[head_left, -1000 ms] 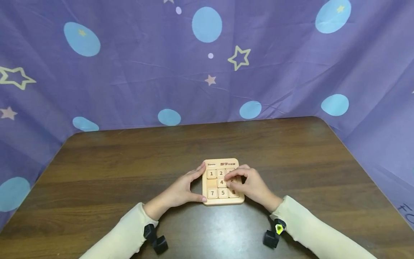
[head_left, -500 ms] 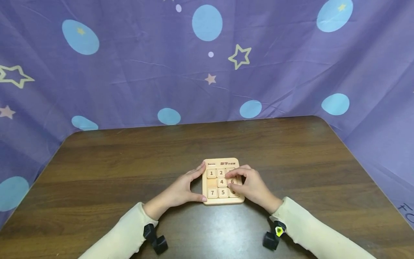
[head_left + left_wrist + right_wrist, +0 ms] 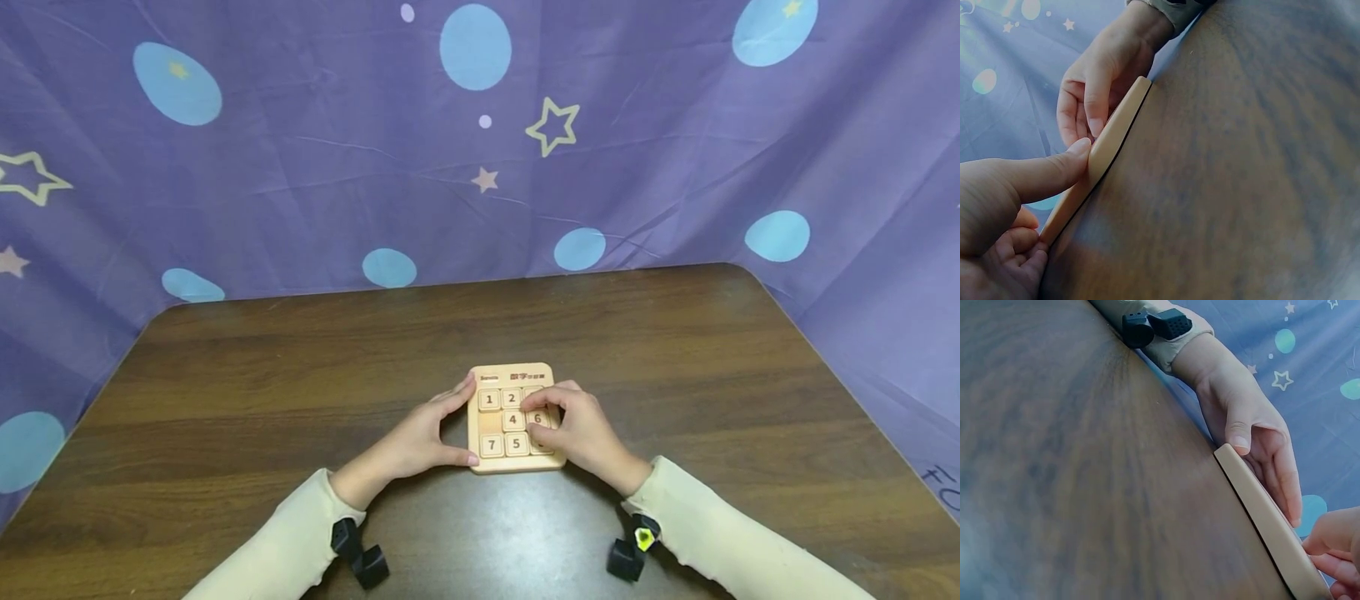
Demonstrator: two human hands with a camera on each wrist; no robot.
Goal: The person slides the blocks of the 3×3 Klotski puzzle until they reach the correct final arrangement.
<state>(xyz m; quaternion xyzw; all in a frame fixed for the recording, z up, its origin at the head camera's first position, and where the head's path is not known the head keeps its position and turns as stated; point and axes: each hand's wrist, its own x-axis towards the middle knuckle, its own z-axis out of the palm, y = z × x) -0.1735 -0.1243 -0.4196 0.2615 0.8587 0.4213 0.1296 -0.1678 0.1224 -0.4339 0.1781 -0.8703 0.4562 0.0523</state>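
A light wooden sliding number puzzle (image 3: 512, 467) lies on the table, printed characters along its far rim. Tiles 1, 2, 4, 5, 6 and 7 show; the middle-left slot is bare. My left hand (image 3: 416, 437) grips the puzzle's left side, thumb at the near corner and fingers by the far corner; in the left wrist view its thumb (image 3: 1063, 172) presses the edge. My right hand (image 3: 588, 429) reaches over the right column, index fingertip and thumb parted around the 6 tile (image 3: 537, 418). It partly covers the tiles above and below.
The dark wood-grain table (image 3: 315, 358) extends around the puzzle. Behind it hangs a purple curtain (image 3: 322, 183) with blue spots and stars. Black wrist devices (image 3: 360, 554) are strapped at both pale sleeves.
My right index finger and thumb have spread apart slightly, uncovering more of the 6 tile. My left hand keeps its grip on the puzzle. The head view has shifted slightly.
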